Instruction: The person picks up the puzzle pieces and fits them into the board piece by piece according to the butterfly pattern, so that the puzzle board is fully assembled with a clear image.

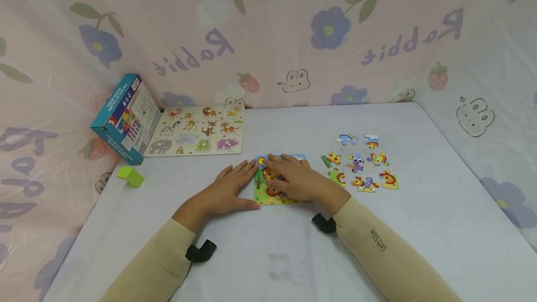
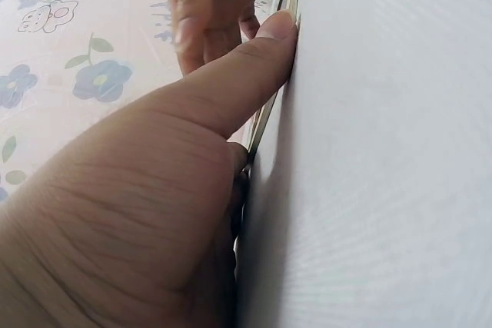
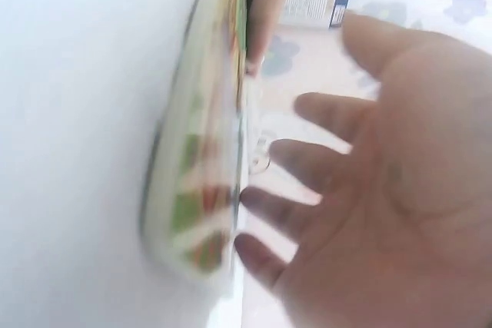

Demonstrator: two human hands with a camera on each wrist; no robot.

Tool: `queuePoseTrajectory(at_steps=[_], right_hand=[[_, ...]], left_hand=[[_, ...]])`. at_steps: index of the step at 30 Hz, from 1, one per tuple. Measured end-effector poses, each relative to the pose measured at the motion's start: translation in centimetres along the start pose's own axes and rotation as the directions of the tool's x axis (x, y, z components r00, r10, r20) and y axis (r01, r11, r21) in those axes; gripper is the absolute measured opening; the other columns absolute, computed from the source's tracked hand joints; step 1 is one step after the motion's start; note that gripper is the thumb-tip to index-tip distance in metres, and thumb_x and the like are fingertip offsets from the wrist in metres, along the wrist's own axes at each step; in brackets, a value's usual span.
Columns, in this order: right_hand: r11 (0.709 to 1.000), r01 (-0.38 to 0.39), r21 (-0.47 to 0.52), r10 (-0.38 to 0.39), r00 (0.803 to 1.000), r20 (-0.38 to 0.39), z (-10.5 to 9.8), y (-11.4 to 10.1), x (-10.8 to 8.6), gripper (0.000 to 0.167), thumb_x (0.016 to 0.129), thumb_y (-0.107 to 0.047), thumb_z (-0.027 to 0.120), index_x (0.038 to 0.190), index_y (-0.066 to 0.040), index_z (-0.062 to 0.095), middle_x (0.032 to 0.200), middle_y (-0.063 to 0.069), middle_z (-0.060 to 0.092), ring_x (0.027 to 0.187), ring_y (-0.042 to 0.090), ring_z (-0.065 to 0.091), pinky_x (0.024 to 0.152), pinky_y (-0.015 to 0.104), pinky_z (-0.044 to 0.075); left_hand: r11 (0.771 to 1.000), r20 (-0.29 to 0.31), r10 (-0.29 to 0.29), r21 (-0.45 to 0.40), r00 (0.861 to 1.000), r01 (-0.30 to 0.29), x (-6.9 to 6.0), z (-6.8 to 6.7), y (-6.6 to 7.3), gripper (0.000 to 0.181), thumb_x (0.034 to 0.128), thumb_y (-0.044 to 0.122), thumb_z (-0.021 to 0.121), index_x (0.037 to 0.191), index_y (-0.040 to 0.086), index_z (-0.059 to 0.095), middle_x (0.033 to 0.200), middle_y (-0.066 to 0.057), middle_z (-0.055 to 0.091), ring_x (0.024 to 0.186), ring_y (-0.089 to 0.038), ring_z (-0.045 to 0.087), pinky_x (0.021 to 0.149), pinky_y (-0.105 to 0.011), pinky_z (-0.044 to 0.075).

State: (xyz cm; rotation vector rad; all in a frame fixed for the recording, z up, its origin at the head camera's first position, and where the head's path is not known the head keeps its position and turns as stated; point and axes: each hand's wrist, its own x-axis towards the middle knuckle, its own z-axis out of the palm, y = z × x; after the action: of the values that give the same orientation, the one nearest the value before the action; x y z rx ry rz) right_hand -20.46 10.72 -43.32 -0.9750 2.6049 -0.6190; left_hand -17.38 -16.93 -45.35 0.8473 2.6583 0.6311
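A small square picture board (image 1: 263, 195) with a tree, sun and animals lies flat before the person. The left hand (image 1: 228, 190) spreads beside it, fingertips and thumb at its left edge; the left wrist view has the thumb (image 2: 254, 59) against that edge. Over the board's right part is the right hand (image 1: 295, 181), hiding much of the picture. In the right wrist view its fingers (image 3: 319, 163) are spread and relaxed above the board (image 3: 204, 205), holding nothing. Right of the board lie several loose puzzle pieces (image 1: 357, 163).
At the back left, an animal puzzle board (image 1: 197, 129) lies beside a standing blue box (image 1: 126, 118). A green block (image 1: 131, 177) sits near the table's left side. Behind the white table (image 1: 251, 260) hangs a flowered curtain (image 1: 268, 36).
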Motion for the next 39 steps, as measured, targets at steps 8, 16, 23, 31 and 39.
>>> queuePoseTrajectory(at_steps=[8, 16, 23, 31, 39], right_hand=[[0.928, -0.008, 0.371, 0.077, 0.982, -0.171, -2.8, 2.9, -1.2, 0.068, 0.112, -0.058, 0.053, 0.168, -0.02, 0.045, 0.17, 0.004, 0.044, 0.153, 0.033, 0.042, 0.122, 0.064, 0.033], [0.802, 0.07, 0.594, 0.158, 0.933, -0.324, -5.7, 6.9, -2.9, 0.059, 0.119, -0.047, 0.041, 0.165, -0.011, 0.046, 0.153, 0.019, 0.059, 0.136, 0.038, 0.058, 0.115, 0.063, 0.041], [0.637, 0.18, 0.75, 0.252, 0.87, -0.423, -7.6, 10.2, -5.1, 0.078, 0.114, -0.065, 0.028, 0.167, -0.009, 0.042, 0.155, 0.024, 0.056, 0.14, 0.044, 0.05, 0.114, 0.056, 0.039], [0.409, 0.384, 0.828, 0.369, 0.76, -0.535, -8.0, 13.7, -7.1, 0.073, 0.111, -0.066, 0.043, 0.159, -0.011, 0.05, 0.145, 0.018, 0.061, 0.135, 0.034, 0.051, 0.114, 0.056, 0.029], [0.677, -0.109, 0.728, 0.565, 0.71, -0.419, -6.7, 16.7, -7.7, 0.078, 0.111, -0.059, 0.056, 0.169, -0.011, 0.038, 0.157, 0.02, 0.05, 0.14, 0.036, 0.048, 0.117, 0.052, 0.04]], left_hand=[[1.0, -0.021, 0.012, -0.006, 1.0, -0.012, -0.1, 0.0, 0.0, 0.114, 0.093, 0.071, 0.075, 0.175, 0.012, 0.022, 0.181, 0.0, 0.009, 0.166, -0.025, 0.003, 0.13, -0.058, 0.001], [1.0, -0.023, 0.01, -0.023, 1.0, -0.01, -0.1, 0.1, 0.1, 0.113, 0.0927, 0.068, 0.076, 0.175, 0.012, 0.023, 0.181, 0.0, 0.01, 0.166, -0.025, 0.004, 0.13, -0.058, 0.0], [1.0, -0.019, 0.004, -0.02, 1.0, -0.004, -0.2, 0.0, 0.3, 0.113, 0.0924, 0.067, 0.078, 0.175, 0.012, 0.023, 0.181, 0.001, 0.01, 0.166, -0.024, 0.003, 0.13, -0.056, -0.001], [1.0, -0.026, 0.005, -0.018, 1.0, -0.006, -0.1, 0.1, 0.1, 0.114, 0.0923, 0.069, 0.077, 0.175, 0.013, 0.023, 0.181, 0.001, 0.009, 0.166, -0.024, 0.003, 0.13, -0.057, 0.0], [1.0, -0.021, 0.009, -0.012, 1.0, -0.009, 0.0, 0.1, 0.0, 0.114, 0.0923, 0.069, 0.076, 0.175, 0.012, 0.022, 0.181, 0.001, 0.009, 0.166, -0.023, 0.002, 0.13, -0.057, 0.0]])
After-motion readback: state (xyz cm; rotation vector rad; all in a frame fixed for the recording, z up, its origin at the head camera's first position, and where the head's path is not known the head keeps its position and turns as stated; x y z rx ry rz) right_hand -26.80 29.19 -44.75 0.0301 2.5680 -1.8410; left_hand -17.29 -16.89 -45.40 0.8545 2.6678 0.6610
